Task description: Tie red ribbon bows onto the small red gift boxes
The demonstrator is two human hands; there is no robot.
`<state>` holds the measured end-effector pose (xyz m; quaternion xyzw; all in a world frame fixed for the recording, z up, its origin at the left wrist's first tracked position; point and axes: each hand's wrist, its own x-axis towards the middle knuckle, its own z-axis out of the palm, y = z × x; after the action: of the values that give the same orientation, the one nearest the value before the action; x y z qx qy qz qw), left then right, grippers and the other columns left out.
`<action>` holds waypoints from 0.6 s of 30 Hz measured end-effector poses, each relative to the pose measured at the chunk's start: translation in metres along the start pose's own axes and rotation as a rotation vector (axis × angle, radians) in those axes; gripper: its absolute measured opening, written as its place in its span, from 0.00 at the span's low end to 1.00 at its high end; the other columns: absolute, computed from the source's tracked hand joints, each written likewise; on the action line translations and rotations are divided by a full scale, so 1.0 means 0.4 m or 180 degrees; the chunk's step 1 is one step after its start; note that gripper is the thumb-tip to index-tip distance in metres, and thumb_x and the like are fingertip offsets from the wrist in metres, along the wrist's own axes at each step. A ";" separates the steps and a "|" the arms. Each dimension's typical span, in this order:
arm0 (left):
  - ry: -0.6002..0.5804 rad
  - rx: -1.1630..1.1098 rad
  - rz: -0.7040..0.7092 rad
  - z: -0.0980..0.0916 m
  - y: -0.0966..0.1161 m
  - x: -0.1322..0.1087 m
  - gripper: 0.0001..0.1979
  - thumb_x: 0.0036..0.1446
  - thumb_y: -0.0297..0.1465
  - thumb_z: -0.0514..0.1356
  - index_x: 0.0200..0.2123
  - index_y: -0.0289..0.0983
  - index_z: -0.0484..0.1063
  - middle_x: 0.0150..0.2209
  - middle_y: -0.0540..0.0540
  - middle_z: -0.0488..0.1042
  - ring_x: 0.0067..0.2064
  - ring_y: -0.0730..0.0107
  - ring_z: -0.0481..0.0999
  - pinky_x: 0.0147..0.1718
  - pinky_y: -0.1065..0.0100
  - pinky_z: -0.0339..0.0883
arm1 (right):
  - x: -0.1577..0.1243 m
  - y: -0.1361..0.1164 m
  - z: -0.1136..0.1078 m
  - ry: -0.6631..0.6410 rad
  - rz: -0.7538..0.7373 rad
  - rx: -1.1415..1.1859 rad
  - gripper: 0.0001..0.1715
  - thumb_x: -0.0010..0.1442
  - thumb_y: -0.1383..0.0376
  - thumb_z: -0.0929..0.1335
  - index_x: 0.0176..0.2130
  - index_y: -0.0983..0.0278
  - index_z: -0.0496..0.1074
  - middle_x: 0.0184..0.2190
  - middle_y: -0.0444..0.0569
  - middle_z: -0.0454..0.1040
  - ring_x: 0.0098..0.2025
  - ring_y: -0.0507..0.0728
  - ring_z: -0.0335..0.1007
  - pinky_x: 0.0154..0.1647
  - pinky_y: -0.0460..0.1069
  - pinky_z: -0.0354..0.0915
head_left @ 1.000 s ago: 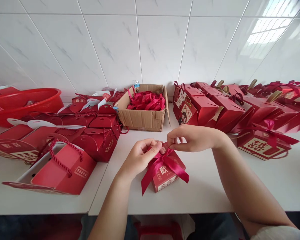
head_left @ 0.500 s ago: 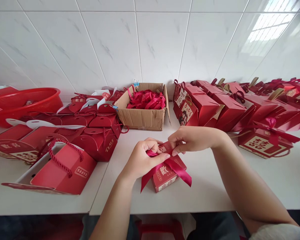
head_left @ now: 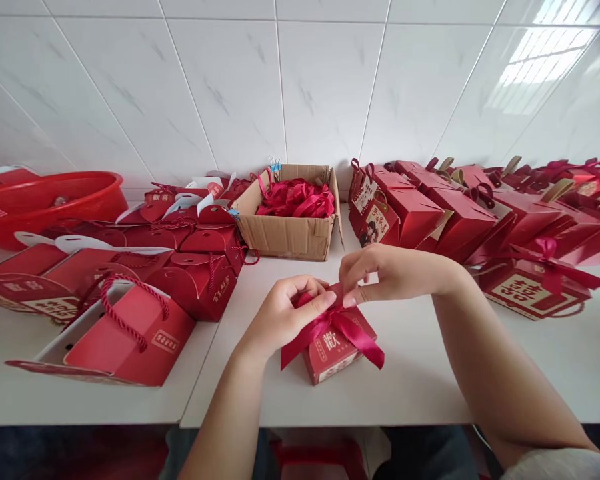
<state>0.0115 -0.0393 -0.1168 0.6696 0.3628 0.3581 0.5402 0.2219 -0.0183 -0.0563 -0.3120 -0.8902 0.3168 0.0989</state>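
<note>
A small red gift box (head_left: 330,350) with pale printed characters lies on the white table in front of me. Across its top runs a crimson ribbon (head_left: 363,339), knotted near the middle with its tails spread to both sides. My left hand (head_left: 291,317) pinches the ribbon at the left of the knot, thumb on top. My right hand (head_left: 380,275) is closed, thumb and fingertips together at the right of the knot, on the ribbon as far as I can see. The fingers partly hide the knot and the far end of the box.
A cardboard box (head_left: 285,237) full of crimson ribbons stands behind, against the tiled wall. At left are open red boxes with rope handles (head_left: 130,333) and a red plastic basin (head_left: 55,207). Rows of closed red boxes (head_left: 460,213) stand at right, with a bow-tied box (head_left: 535,287) in front.
The ribbon is drawn into a tighter, fuller bow at the knot, and a loop shows by my left thumb. My right fingers have lifted slightly. The view has shifted slightly.
</note>
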 end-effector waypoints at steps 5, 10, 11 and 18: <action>-0.0206 -0.0275 -0.0087 -0.015 0.004 -0.005 0.15 0.57 0.38 0.60 0.22 0.35 0.66 0.32 0.48 0.73 0.36 0.70 0.71 0.35 0.70 0.61 | 0.002 -0.025 0.014 0.0691 -0.0168 -0.0245 0.10 0.60 0.63 0.68 0.33 0.67 0.78 0.32 0.48 0.74 0.30 0.50 0.68 0.32 0.45 0.62; -0.0215 -0.0434 -0.0164 -0.034 -0.003 -0.008 0.17 0.58 0.41 0.57 0.24 0.35 0.67 0.30 0.48 0.72 0.34 0.70 0.70 0.35 0.69 0.61 | 0.015 -0.059 0.050 0.0484 -0.0089 -0.0426 0.07 0.58 0.66 0.69 0.32 0.65 0.78 0.29 0.46 0.73 0.29 0.49 0.67 0.30 0.44 0.61; -0.0257 -0.0491 -0.0181 -0.036 -0.004 -0.008 0.16 0.59 0.41 0.56 0.26 0.35 0.69 0.30 0.48 0.72 0.34 0.69 0.70 0.35 0.69 0.61 | 0.019 -0.065 0.057 0.0485 -0.0042 -0.0524 0.08 0.58 0.66 0.68 0.31 0.65 0.78 0.29 0.46 0.73 0.28 0.49 0.66 0.29 0.45 0.60; -0.0389 -0.0791 -0.0172 -0.036 -0.010 -0.004 0.15 0.62 0.40 0.53 0.30 0.36 0.71 0.30 0.49 0.70 0.35 0.71 0.68 0.38 0.70 0.61 | 0.041 -0.092 0.091 0.0550 0.0400 -0.0987 0.10 0.58 0.64 0.69 0.27 0.64 0.77 0.28 0.47 0.71 0.27 0.49 0.64 0.27 0.45 0.54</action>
<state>-0.0020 -0.0333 -0.1184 0.6081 0.2999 0.3441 0.6495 0.1774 -0.0486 -0.0620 -0.4046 -0.8953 0.1533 0.1057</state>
